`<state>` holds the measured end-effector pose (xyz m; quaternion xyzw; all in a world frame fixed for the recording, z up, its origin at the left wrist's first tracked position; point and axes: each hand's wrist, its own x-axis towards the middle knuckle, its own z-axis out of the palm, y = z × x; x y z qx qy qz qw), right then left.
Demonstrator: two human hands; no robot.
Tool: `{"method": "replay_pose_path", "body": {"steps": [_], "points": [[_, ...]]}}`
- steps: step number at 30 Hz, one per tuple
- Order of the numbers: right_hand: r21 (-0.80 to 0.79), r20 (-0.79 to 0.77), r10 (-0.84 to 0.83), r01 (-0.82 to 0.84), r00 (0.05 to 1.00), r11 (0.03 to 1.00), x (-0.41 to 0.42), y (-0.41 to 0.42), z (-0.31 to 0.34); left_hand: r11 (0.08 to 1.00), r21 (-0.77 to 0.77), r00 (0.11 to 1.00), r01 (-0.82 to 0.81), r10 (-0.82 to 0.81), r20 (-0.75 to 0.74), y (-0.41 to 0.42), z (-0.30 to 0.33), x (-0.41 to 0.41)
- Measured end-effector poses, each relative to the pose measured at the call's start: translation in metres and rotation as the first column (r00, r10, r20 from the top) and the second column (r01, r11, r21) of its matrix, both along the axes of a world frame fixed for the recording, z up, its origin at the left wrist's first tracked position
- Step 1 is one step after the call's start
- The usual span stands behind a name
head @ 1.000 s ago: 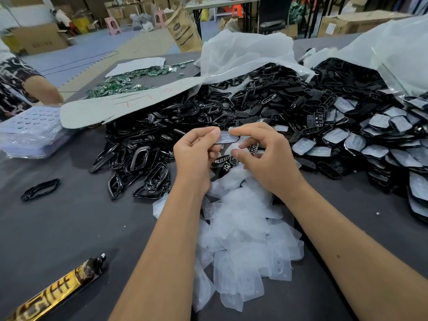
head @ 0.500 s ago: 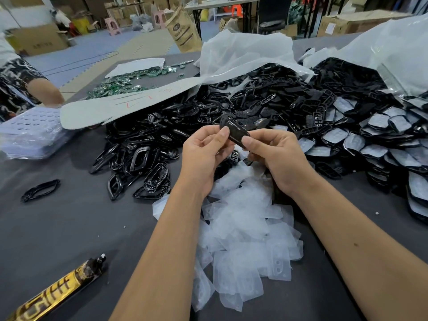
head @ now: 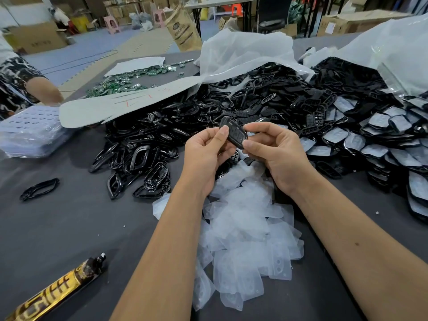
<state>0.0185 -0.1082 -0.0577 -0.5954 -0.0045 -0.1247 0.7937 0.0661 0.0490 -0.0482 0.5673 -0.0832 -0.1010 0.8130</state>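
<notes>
A black key-fob shell [head: 232, 131] with button openings is held up between both hands above the grey table [head: 69, 228]. My left hand [head: 206, 156] pinches its left edge with the thumb on top. My right hand [head: 275, 151] pinches its right and lower edge with thumb and fingers. Below the hands lies a heap of clear film pieces [head: 245, 237].
Glossy black frames [head: 143, 156] are piled left of centre, black shells [head: 278, 100] behind and film-covered shells [head: 382, 140] on the right. White plastic bags [head: 243, 52] lie behind. A gold tube [head: 58, 288] lies front left, a lone frame [head: 39, 188] at left, green circuit boards [head: 120, 84] far left, another person's arm [head: 44, 91].
A second ago both hands pinched a clear film on a piece, held flat. The black shell has since been turned face up and lifted slightly between the fingertips.
</notes>
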Motion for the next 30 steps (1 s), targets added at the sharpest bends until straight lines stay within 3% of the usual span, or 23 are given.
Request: {"method": "replay_pose_path", "body": {"steps": [14, 22, 30], "points": [[0.008, 0.029, 0.055, -0.055, 0.998, 0.998, -0.0005, -0.0036, 0.0003, 1.0, 0.011, 0.999, 0.017, -0.018, 0.035, 0.0018, -0.0019, 0.0024], [0.117, -0.056, 0.096, -0.088, 0.994, 0.989, 0.0008, -0.0046, 0.0032, 0.996, 0.084, 0.997, 0.016, -0.022, 0.073, -0.0008, -0.0032, 0.0005], [0.132, 0.016, 0.134, -0.135, 0.991, 0.982, -0.0029, -0.0054, 0.0041, 0.995, 0.081, 0.996, 0.06, -0.065, 0.065, 0.0009, -0.0037, 0.003]]}}
